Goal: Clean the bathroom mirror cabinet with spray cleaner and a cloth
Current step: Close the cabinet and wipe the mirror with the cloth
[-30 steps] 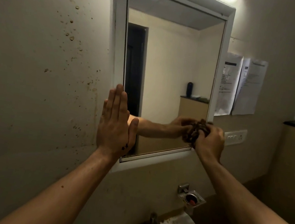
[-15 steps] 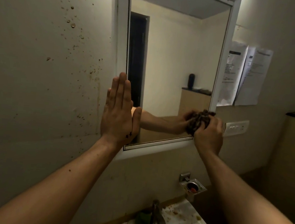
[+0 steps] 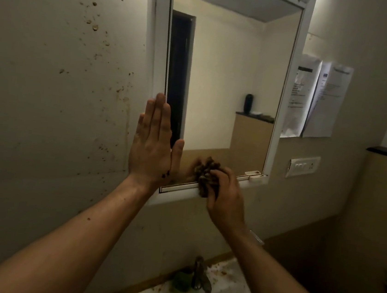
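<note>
Our right hand [image 3: 226, 198] gripped the bunched brown nubby cloth [image 3: 206, 174] against the bottom rail [image 3: 178, 189] of the white-framed mirror cabinet [image 3: 288, 85], the rail stretching mostly rightward, while our flat, straight-fingered left hand [image 3: 152, 146] braced its left edge.

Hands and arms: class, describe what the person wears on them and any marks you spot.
No sleeves or gloves show; both forearms are bare. The right hand has a pale band at its wrist, perhaps a watch strap. The left hand bears dark specks near the thumb's base, and its forearm one small dark spot.
</note>
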